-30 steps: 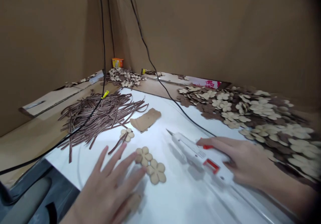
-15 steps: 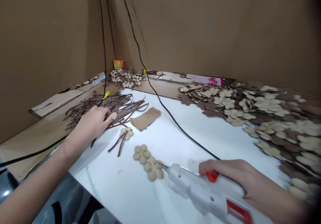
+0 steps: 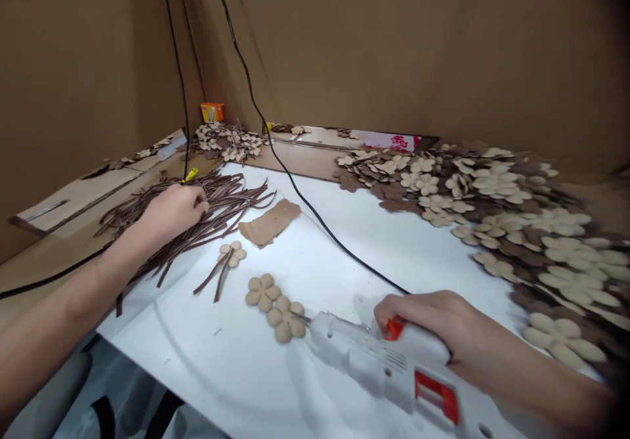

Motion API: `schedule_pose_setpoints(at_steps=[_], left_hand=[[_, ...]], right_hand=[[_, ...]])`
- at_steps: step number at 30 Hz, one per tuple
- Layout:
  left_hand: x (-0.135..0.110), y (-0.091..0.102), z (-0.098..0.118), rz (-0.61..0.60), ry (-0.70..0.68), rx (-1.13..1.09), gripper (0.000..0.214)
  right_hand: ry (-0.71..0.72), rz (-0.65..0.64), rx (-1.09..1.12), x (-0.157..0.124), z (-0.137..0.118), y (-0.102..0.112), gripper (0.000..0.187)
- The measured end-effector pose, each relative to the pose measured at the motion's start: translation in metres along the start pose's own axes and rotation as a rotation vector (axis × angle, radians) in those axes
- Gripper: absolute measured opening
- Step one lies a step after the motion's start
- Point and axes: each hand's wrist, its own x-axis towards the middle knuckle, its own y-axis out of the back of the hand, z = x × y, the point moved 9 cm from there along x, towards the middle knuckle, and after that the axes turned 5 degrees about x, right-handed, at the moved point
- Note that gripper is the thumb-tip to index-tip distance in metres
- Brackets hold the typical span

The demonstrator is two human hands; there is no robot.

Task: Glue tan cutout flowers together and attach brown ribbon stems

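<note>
Hands [image 3: 172, 212] [image 3: 418, 321] — brown strips [image 3: 231, 196], red-triggered white glue gun [image 3: 359, 360]

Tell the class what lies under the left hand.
The left hand rests on a pile of brown strips; those directly beneath its palm are covered, so they cannot be seen.
</note>
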Motion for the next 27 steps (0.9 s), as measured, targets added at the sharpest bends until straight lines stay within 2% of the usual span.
schedule_pose_setpoints(at_steps=[3, 7, 11, 14, 17, 19, 22, 25, 27], left_hand=[[-0.017, 0.024, -0.015, 0.118, 0.081, -0.071, 0.030], [-0.039, 0.054, -0.029, 0.274, 0.103, -0.197, 0.033], [-0.052, 0.061, -0.053, 0.372, 0.254, -0.486, 0.024], [-0.066, 0.075, -0.046, 0.558, 0.147, -0.603, 0.019], [-0.089, 0.092, -0.028, 0.734, 0.038, -0.476, 0.022], [-0.101, 0.096, -0.017, 0.773, -0.026, -0.471, 0.022], [-0.112, 0.098, -0.009, 0.790, -0.141, -0.703, 0.023], [-0.119, 0.094, -0.009, 0.721, -0.156, -0.986, 0.024], [-0.125, 0.089, -0.003, 0.630, -0.146, -1.103, 0.026]], right_hand=[[-0.017, -0.010, -0.016, 0.000, 0.001, 0.000, 0.023], [0.001, -0.028, -0.046, 0.000, 0.000, -0.002, 0.029], [0.013, -0.029, -0.075, -0.001, 0.000, -0.003, 0.032], [0.010, -0.047, -0.107, -0.001, -0.002, -0.003, 0.031], [-0.025, -0.087, -0.155, 0.000, -0.002, -0.003, 0.033], [-0.041, -0.105, -0.175, 0.000, -0.001, -0.004, 0.035], [-0.021, -0.089, -0.163, -0.001, -0.001, -0.004, 0.034], [0.008, -0.052, -0.125, -0.001, -0.002, -0.003, 0.032], [0.001, -0.055, -0.124, 0.000, -0.003, -0.002, 0.033]])
